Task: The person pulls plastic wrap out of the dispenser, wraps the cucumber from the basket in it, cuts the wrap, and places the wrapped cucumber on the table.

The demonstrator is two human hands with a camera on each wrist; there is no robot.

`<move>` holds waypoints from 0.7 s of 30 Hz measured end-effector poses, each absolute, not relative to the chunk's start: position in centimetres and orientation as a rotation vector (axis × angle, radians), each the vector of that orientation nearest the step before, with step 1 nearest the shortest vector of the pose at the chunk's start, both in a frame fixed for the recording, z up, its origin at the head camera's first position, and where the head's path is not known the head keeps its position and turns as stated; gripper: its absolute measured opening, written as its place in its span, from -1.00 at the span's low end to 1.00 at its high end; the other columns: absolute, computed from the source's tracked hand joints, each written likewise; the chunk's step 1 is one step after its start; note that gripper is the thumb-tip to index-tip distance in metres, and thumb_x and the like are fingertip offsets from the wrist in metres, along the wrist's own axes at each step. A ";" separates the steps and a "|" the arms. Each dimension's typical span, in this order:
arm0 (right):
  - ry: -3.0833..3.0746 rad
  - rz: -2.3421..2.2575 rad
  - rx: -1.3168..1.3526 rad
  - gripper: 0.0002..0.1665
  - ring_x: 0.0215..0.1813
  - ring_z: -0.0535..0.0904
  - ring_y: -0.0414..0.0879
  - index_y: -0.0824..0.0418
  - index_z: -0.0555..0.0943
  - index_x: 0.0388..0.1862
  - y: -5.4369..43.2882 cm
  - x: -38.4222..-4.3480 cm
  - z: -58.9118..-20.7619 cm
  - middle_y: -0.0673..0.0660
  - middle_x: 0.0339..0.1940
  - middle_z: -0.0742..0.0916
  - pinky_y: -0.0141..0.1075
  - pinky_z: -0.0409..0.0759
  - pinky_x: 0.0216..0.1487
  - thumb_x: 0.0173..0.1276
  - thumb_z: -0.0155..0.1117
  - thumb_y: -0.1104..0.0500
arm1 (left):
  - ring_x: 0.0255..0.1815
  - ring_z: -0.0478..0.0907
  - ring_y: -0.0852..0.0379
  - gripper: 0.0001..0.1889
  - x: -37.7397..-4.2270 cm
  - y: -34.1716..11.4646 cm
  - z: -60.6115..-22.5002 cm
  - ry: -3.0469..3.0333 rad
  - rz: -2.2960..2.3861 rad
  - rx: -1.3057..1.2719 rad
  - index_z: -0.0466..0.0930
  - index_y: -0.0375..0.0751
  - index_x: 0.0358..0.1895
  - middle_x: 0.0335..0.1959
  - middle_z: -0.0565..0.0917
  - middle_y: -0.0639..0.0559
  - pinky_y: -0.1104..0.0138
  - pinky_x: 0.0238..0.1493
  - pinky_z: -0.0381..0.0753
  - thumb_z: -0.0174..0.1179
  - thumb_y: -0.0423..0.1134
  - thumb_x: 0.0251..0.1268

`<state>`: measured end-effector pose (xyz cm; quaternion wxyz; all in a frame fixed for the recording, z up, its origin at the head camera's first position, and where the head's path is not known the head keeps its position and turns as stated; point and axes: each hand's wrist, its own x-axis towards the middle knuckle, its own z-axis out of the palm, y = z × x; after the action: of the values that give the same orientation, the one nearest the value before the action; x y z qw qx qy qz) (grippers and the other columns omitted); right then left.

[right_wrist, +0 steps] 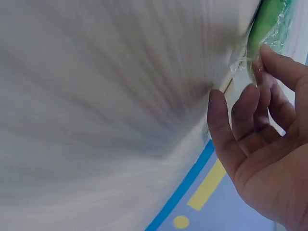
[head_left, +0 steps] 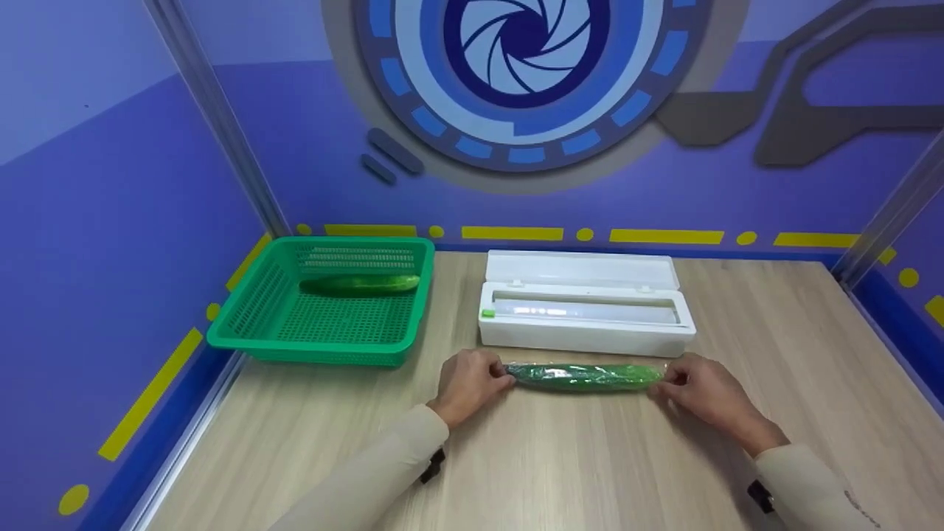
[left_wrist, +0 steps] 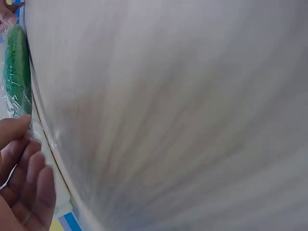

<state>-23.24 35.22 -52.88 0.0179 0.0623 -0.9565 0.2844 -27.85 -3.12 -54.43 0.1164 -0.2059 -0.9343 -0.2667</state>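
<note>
A green cucumber [head_left: 590, 377] wrapped in clear plastic film lies crosswise in front of the white box, its wrap glossy and creased. At its darker left end my left hand [head_left: 472, 383] pinches the film between thumb and index finger; the left wrist view shows the bunched wrap [left_wrist: 36, 130] at those fingertips. My right hand [head_left: 704, 391] pinches the film at the lighter right end. In the right wrist view, thumb and index finger meet on a twist of wrap [right_wrist: 243, 62], while the other fingers are loosely bent.
Just behind the cucumber stands a white cling film dispenser [head_left: 586, 335], lid raised, with a film roll [head_left: 582, 311] inside and a small green slider [head_left: 487, 313]. At the back left, a green basket [head_left: 310, 344] contains another cucumber [head_left: 361, 285]. Printed walls border the wooden table [head_left: 560, 472].
</note>
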 end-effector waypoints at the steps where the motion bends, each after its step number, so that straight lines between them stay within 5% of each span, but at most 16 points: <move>1: -2.953 0.844 0.203 -0.72 -0.33 0.46 -0.09 0.13 0.61 -0.46 35.1 -23.2 -52.9 0.02 -0.36 0.55 -0.25 0.41 -0.38 0.28 0.60 0.22 | -0.43 0.54 0.32 -0.74 -27.9 -3.0 -54.4 -2.720 -0.778 -0.595 0.70 -0.01 -0.49 -0.51 0.66 0.27 0.36 -0.39 0.52 0.64 -0.10 0.16; 10: -2.839 0.710 0.294 -0.47 -0.22 0.55 -0.03 0.23 0.47 -0.11 34.8 -23.2 -53.4 0.11 -0.13 0.55 -0.10 0.54 -0.28 0.16 0.69 0.29 | -0.12 0.62 0.12 -0.63 -28.3 -2.2 -54.5 -2.633 -0.750 -0.720 0.78 -0.01 -0.03 -0.15 0.66 0.11 0.23 -0.19 0.65 0.67 -0.12 0.10; 21: -2.865 0.858 0.377 -0.58 -0.11 0.65 -0.07 0.19 0.61 -0.01 34.8 -23.4 -53.7 0.01 -0.12 0.69 -0.08 0.65 -0.11 0.24 0.64 0.30 | -0.07 0.68 0.19 -0.82 -29.1 -2.4 -55.1 -2.703 -1.040 -0.814 0.79 -0.16 -0.10 -0.14 0.78 0.07 0.26 0.03 0.66 0.52 -0.35 0.26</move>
<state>-23.43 34.85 -53.69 0.0637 0.1247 -0.9485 0.2840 -29.13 -2.43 -55.14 0.0667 -0.2699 -0.8964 -0.3451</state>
